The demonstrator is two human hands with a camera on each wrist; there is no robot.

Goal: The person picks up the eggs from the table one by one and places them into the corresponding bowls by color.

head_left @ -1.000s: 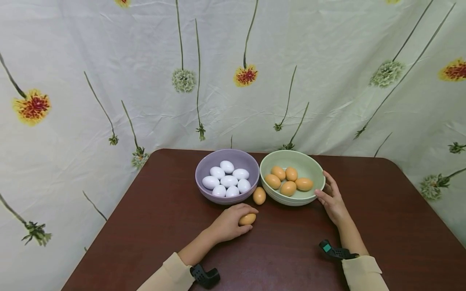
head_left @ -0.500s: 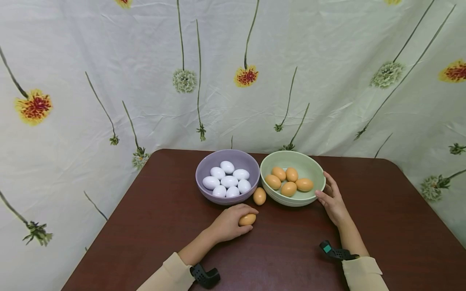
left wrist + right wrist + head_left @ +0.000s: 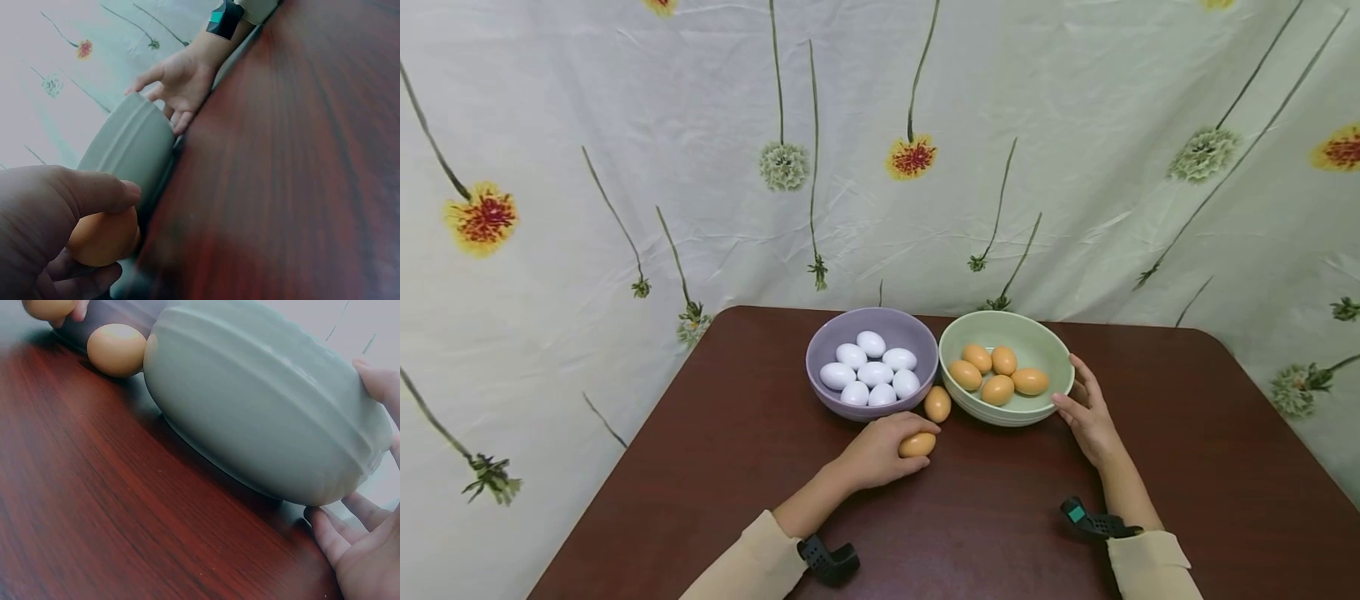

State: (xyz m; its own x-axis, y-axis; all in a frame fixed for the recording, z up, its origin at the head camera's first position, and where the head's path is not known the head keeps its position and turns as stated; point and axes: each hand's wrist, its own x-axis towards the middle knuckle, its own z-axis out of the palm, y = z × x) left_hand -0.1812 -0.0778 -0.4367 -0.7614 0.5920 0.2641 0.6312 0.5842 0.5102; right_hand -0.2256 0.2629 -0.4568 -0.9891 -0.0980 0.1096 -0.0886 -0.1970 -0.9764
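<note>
My left hand (image 3: 880, 450) pinches a brown egg (image 3: 917, 444) between thumb and fingers, low over the table in front of the purple bowl (image 3: 822, 400). In the left wrist view this held egg (image 3: 105, 237) shows under the thumb. A second brown egg (image 3: 937, 404) lies on the table in the gap between the bowls; the right wrist view shows this egg (image 3: 117, 350) against the green bowl (image 3: 250, 406). My right hand (image 3: 1092, 423) holds the green bowl (image 3: 1045, 337) at its right side, digits spread from rim to base. Several brown eggs (image 3: 997, 389) lie inside it.
Several white eggs (image 3: 875, 373) lie in the purple bowl, which stands beside the green one near the far edge of the dark red-brown table (image 3: 985, 517). Behind the table hangs a pale flowered cloth (image 3: 715, 167).
My left hand, with the brown egg in it, has shifted slightly forward and to the right, nearer the egg between the bowls. My right hand stays at the green bowl.
</note>
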